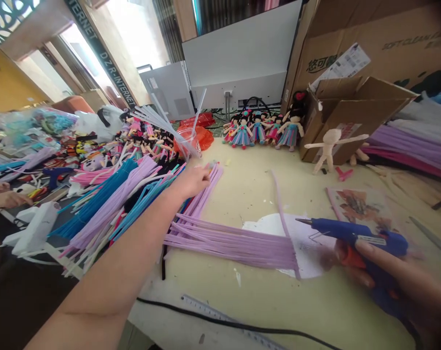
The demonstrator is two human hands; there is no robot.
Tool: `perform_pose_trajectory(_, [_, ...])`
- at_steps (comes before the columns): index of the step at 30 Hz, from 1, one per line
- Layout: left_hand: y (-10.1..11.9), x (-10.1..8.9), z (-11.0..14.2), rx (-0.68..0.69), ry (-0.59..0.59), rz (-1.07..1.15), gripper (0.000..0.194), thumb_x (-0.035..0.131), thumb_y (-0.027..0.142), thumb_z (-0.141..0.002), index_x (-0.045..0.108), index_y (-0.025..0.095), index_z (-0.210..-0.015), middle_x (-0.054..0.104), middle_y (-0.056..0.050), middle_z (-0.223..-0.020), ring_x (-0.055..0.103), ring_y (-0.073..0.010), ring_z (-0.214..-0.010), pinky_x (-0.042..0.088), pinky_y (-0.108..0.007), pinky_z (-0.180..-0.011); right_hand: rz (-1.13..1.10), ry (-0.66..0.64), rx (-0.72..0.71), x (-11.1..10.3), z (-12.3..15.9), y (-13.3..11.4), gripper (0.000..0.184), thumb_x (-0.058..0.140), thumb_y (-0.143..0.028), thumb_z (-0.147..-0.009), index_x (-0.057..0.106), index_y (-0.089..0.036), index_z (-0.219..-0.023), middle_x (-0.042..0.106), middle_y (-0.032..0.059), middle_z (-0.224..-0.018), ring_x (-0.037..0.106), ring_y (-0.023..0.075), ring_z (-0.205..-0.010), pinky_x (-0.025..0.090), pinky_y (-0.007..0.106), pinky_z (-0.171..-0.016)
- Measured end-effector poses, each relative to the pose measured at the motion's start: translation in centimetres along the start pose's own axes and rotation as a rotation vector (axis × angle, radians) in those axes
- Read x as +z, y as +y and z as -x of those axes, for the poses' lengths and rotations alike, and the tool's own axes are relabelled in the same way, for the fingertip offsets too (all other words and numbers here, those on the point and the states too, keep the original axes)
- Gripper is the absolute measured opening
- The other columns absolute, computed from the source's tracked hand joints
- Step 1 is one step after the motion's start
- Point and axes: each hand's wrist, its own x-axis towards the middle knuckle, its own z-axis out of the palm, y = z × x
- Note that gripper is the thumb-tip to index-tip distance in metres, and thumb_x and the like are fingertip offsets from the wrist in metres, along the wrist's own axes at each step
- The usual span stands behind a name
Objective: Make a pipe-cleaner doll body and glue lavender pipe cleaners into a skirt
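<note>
A blue hot glue gun (351, 231) is gripped in my right hand (373, 272), its nozzle pointing left above the table. Below the nozzle, a row of lilac pipe cleaners (238, 243) lies side by side, and a single lilac pipe cleaner (278, 199) runs across their right ends. Part of the row rests on a white sheet (311, 248). My left hand (194, 182) reaches far forward with curled fingers, beside the ends of another lilac bundle (211, 187). What its fingertips pinch, if anything, is hidden.
Pipe cleaner bundles (96, 199) and a plastic cup (187, 141) of clear sticks stand left. Finished dolls (256, 131), a cardboard box (344, 107) and a bare doll figure (328, 146) are behind. A black cable (220, 318) and ruler (205, 308) lie in front. Another person's hand (14, 199) is far left.
</note>
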Motion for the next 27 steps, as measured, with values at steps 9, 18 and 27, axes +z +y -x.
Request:
perform_pose_trajectory(9, [-3.9,2.1,0.4,-0.189,-0.195,-0.018,0.027,0.060,0.043,-0.075,0.065,0.019,-0.063,0.064,-0.002,-0.068,0.057,-0.0177,-0.069,0.037,-0.026,-0.062,0.053,0.008,0.000,-0.6,-0.7,0.4,0.044,0.061,-0.070,-0.070,0.061,-0.027,-0.064,0.048,0.0029,-0.043,0.034,0.0127,-0.036,0.020,0.027,-0.036])
perform_pose_trajectory(18, [-2.6,3.1,0.3,-0.269,-0.176,0.060,0.019,0.064,0.037,-0.071,0.065,0.019,-0.067,0.064,-0.001,-0.068,0.060,-0.0182,-0.073,0.038,-0.027,-0.064,-0.046,-0.012,-0.070,0.7,-0.5,0.0,0.041,0.066,-0.059,-0.075,0.066,-0.018,-0.078,0.057,0.0000,-0.050,0.046,0.0095,-0.040,0.027,0.019,-0.036])
perform_pose_trajectory(27, [1.4,1.2,0.3,-0.442,-0.167,0.050,0.018,0.069,0.018,-0.058,0.063,0.018,-0.075,0.059,0.003,-0.061,0.057,-0.0143,-0.069,0.041,-0.021,-0.062,-0.314,-0.161,-0.122,1.3,-0.4,0.1,0.024,0.066,-0.039,-0.082,0.060,-0.016,-0.083,0.062,-0.0005,-0.065,0.047,0.0047,-0.040,0.035,0.017,-0.037])
